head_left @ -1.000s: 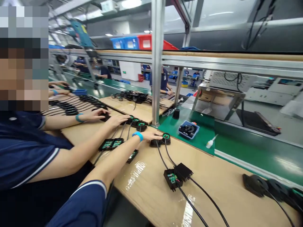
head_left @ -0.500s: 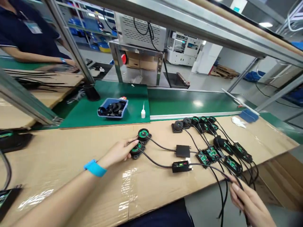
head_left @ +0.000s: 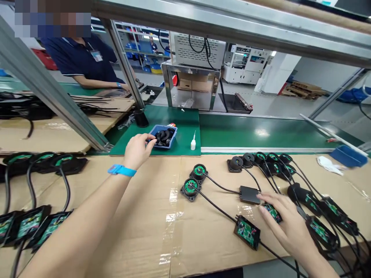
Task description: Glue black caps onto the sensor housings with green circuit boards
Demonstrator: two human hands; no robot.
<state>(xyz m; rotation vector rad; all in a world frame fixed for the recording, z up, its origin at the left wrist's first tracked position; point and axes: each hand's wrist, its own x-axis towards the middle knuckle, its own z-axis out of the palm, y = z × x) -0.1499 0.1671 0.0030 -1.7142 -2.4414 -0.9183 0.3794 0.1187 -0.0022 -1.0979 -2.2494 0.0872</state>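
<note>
My left hand (head_left: 137,148), with a blue wristband, reaches over the cardboard-covered bench to the left edge of a small blue tray (head_left: 171,142) of black ring parts. Its fingers are curled in a pinch at the nearest ring; what they grip is hidden. My right hand (head_left: 286,222) lies flat, fingers stretched, on an open black box with a green circuit board (head_left: 272,211). Between my hands sit two round black units with green boards (head_left: 199,171) (head_left: 189,187), cabled to a closed black box (head_left: 249,194) and an open one (head_left: 247,231).
A white glue bottle (head_left: 193,143) stands beside the tray on the green mat. A row of cabled round units (head_left: 261,159) lies at the right, more units (head_left: 43,162) at the left. A slanted aluminium post (head_left: 58,100) crosses the left. A co-worker (head_left: 84,61) works beyond the green conveyor (head_left: 261,131).
My left hand left the two round units and moved up to the blue tray. My right hand let go of the cables and came down flat on the open boxes.
</note>
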